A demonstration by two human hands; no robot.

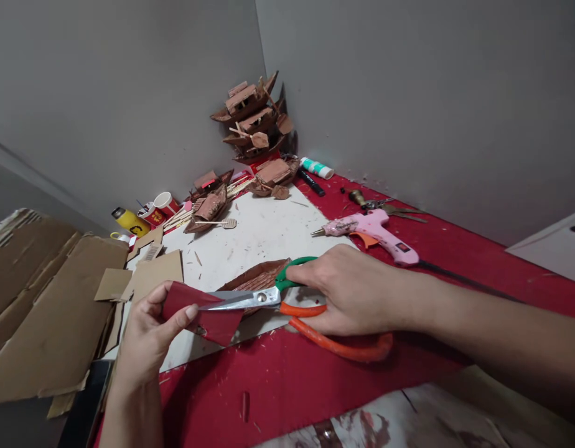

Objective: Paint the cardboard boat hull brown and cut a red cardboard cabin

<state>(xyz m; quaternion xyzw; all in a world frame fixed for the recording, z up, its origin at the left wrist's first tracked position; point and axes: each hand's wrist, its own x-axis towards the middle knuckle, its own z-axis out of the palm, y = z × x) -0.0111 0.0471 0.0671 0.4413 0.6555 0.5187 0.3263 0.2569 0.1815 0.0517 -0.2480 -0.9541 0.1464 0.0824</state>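
My left hand (154, 333) pinches a piece of dark red sheet (222, 325) between thumb and fingers, left of centre. Scissors (262, 298) with one green and one orange handle are gripped in my right hand (346, 289). Their blades point left and lie against the red sheet, the tips near my left thumb. Behind the scissors, partly hidden by them, a brown boat hull (259, 275) rests on the white board (254, 227).
Cardboard pieces (49, 305) are piled at the left. Several brown model boats (243, 102) are stacked in the back corner. A pink glue gun (362, 229) lies at the right, its cord running right. Paper cups (165, 202) and a yellow bottle (130, 221) stand at the back left.
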